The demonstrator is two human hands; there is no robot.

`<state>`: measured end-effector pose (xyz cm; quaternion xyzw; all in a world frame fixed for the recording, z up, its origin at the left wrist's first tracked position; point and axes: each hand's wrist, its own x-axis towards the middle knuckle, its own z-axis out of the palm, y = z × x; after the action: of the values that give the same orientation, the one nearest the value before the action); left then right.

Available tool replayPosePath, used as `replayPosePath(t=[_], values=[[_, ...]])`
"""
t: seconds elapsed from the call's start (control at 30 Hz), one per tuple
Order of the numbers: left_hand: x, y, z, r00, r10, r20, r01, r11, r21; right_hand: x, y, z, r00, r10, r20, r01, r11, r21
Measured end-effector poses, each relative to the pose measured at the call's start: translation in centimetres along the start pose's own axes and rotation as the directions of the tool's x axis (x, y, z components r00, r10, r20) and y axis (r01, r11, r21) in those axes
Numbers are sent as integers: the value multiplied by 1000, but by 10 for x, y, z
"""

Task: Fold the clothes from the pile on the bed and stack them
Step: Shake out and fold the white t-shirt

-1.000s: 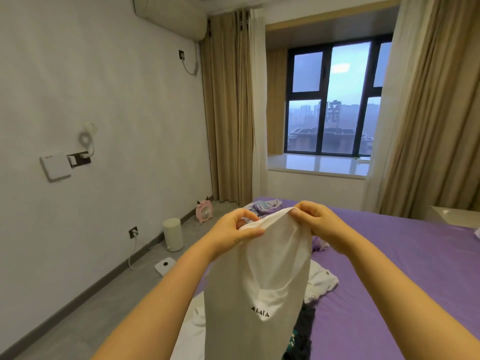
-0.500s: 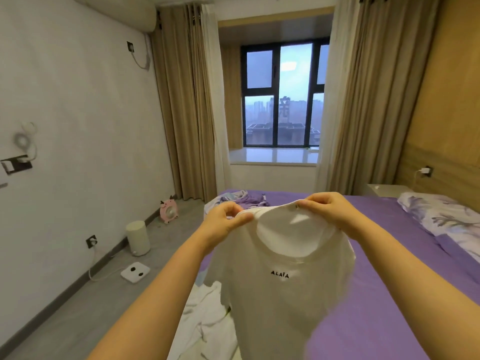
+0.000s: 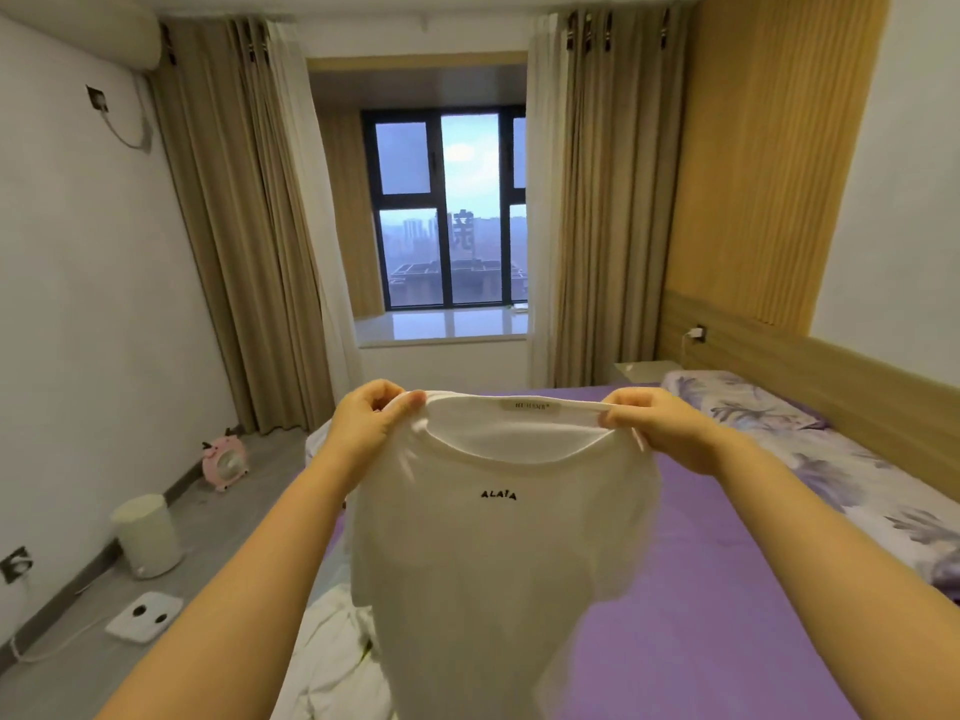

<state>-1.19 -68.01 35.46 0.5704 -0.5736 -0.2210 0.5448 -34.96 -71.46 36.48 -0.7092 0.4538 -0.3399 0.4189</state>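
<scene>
A white shirt (image 3: 498,537) was pinched at the collar by both hands, left (image 3: 371,420) and right (image 3: 662,426), above the bed (image 3: 727,589). More white clothes (image 3: 332,662) were partly hidden behind it. A bin (image 3: 147,535) and scale (image 3: 145,615) were seen on the floor.

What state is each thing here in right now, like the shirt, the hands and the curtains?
White T-shirt: held up by its shoulders, hanging unfolded above the bed.
Left hand: pinching the shirt's shoulder.
Right hand: pinching the other shoulder.
Curtains: drawn open.
White garment: crumpled on the bed.
Bed: purple sheet spread flat.
</scene>
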Motion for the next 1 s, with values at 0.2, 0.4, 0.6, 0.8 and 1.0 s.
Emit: replayPosePath(t=[0.2,0.4,0.6,0.8,1.0], values=[[-6,24,57,993,-48,112,56,996,-74,-12,29,-47,999,-23,-44,33,969,245],[-10,40,114,954,-64,294,88,994,-70,-28,73,-127,980,-8,200,-38,974,225],[-13,53,168,886,-89,455,71,996,55,-34,120,-182,996,4,94,-22,980,197],[-17,63,224,920,-64,387,55,998,33,-24,146,-216,999,-24,-41,30,986,165],[-10,73,260,970,-78,230,108,987,-122,-12,158,-246,994,-67,-90,85,973,217]])
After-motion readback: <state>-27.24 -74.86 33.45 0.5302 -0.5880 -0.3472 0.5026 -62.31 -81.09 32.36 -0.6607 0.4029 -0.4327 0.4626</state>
